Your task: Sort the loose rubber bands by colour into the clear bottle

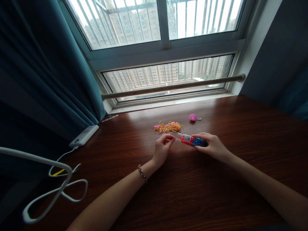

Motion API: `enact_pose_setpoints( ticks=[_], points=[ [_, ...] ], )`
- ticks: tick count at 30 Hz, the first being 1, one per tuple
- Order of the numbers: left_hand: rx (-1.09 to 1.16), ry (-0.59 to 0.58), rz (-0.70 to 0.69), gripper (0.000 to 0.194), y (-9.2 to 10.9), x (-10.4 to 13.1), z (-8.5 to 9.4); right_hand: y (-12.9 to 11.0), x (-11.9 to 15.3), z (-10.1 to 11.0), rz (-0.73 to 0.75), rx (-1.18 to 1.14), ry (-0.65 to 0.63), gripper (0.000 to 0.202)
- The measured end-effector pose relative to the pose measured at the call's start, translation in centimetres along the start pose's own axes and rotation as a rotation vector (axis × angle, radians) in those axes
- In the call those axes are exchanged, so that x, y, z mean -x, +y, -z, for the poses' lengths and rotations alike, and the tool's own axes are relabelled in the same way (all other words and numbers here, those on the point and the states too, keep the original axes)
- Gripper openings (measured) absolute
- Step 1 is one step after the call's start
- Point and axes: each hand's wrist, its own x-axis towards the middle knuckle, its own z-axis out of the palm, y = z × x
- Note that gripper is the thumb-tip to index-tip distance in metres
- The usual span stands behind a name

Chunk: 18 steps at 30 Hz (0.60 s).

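Note:
My right hand is closed around the dark blue end of a small clear bottle with a red band and a white label. The bottle lies nearly level above the table, its clear mouth pointing left. At that mouth, the thumb and forefinger of my left hand are pinched together. A thin pinkish bit shows at the fingertips, too small to name. Just beyond my hands lies a loose pile of small pink and yellow rubber bands. Behind the bottle sits a pink scoop-like cup with a looped handle.
The brown wooden table runs up to a barred window. A white power bank lies at the left edge by the blue curtain. Its white cable loops over the near left. A metal rail crosses the window.

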Motion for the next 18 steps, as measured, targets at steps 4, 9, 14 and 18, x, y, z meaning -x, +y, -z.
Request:
enact_pose_setpoints(
  ticks=[4,9,14,18],
  points=[
    [0.036,-0.001,-0.007,0.015,0.0,0.2,-0.1,0.2,0.0,-0.3,0.039,0.027,-0.045,0.039],
    [0.077,-0.007,-0.025,0.024,0.2,0.2,-0.1,0.3,0.1,-0.5,0.049,0.001,-0.051,0.039],
    [0.054,0.014,-0.137,0.024,0.8,0.3,0.1,1.0,0.1,-1.1,0.004,-0.179,0.025,0.039],
    [-0.027,0.066,-0.184,0.027,0.3,0.2,0.2,3.0,-0.7,-1.7,-0.094,-0.435,0.243,0.044]
  ],
)
